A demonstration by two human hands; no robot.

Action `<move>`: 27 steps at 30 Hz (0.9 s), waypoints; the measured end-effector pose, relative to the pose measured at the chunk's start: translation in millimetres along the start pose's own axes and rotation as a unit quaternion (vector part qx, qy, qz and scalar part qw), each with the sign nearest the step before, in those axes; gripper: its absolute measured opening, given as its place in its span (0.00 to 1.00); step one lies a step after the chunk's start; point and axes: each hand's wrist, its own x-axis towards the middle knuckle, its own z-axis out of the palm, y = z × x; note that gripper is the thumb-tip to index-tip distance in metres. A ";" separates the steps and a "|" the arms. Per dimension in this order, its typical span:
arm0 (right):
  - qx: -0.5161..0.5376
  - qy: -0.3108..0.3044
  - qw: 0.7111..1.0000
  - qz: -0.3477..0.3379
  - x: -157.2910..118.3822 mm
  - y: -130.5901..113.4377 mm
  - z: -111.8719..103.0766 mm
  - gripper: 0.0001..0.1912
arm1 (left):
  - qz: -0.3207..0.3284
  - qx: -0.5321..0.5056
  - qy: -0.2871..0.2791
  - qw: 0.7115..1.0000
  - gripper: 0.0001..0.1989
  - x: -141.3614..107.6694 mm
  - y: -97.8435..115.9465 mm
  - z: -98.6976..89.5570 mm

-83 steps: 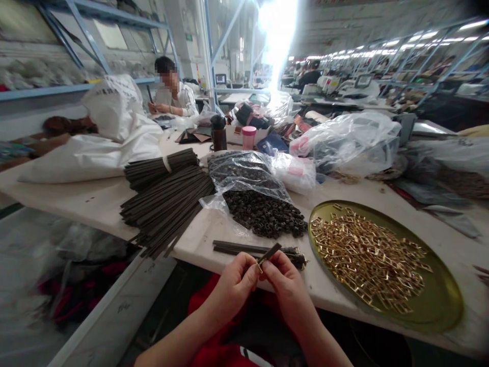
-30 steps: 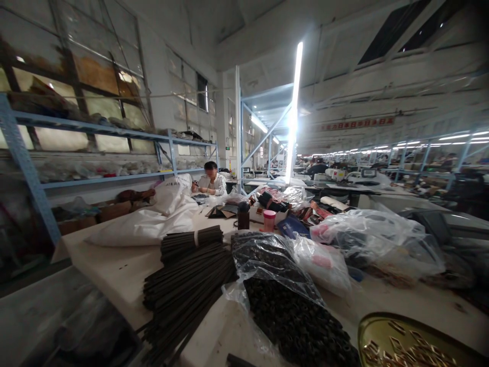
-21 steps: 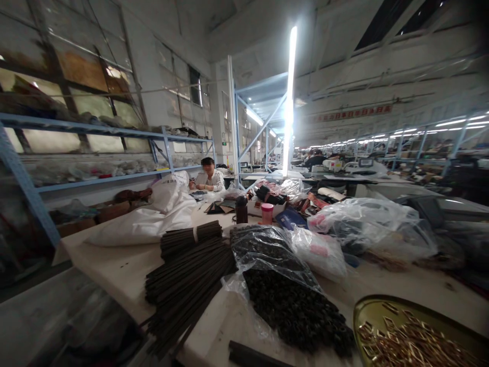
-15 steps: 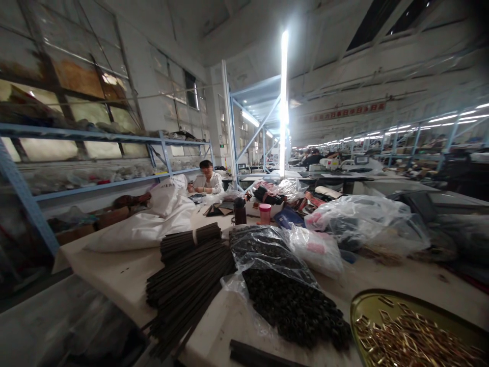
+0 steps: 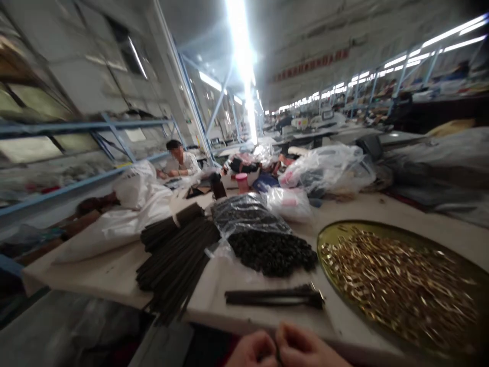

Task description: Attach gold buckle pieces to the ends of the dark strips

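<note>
My left hand (image 5: 252,350) and my right hand (image 5: 301,346) meet at the bottom edge, in front of the table. Both have their fingers pinched together, with a small dark bit showing between them that is too little to name. Just beyond them lies a short stack of dark strips (image 5: 267,297) with a gold metal buckle (image 5: 321,294) at its right end. Behind it, small black loops (image 5: 273,253) spill from a clear plastic bag (image 5: 248,211). To the right, a gold oval tray (image 5: 323,229) holds a heap of gold metal buckles (image 5: 397,280).
A fanned bundle of long dark strips (image 5: 178,255) lies at the left front edge. Behind stand a dark bottle (image 5: 217,186), a pink-lidded cup (image 5: 242,183) and plastic bags (image 5: 332,171). A white sack (image 5: 133,188) lies left; another person (image 5: 181,160) sits beyond.
My view has tipped down and turned right. Both hands have come into view at the bottom, and more of the tray and the short stack of strips now shows.
</note>
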 end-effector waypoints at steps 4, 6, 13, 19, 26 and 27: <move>0.089 -0.066 0.988 0.111 -1.4 0.9 -6.9 0.11 | 0.003 -0.037 0.001 0.999 0.11 5.4 -5.9 7.0; 0.096 -0.068 0.986 0.117 0.8 1.5 -9.4 0.09 | -0.018 -0.052 -0.018 0.998 0.11 8.2 -6.5 6.0; 0.156 -0.063 0.980 0.108 5.9 10.9 -13.4 0.08 | -0.041 -0.089 -0.025 0.995 0.12 13.9 -4.3 1.5; 0.164 -0.058 0.977 0.125 13.1 18.1 -17.9 0.06 | -0.061 -0.125 -0.021 0.990 0.14 20.6 -4.3 0.0; 0.138 -0.052 0.984 0.101 13.5 12.0 -17.5 0.07 | -0.034 -0.131 -0.022 0.991 0.15 25.6 -10.6 0.4; 0.120 -0.046 0.987 0.094 13.6 10.3 -16.7 0.08 | -0.026 -0.126 -0.022 0.991 0.15 26.0 -11.2 0.4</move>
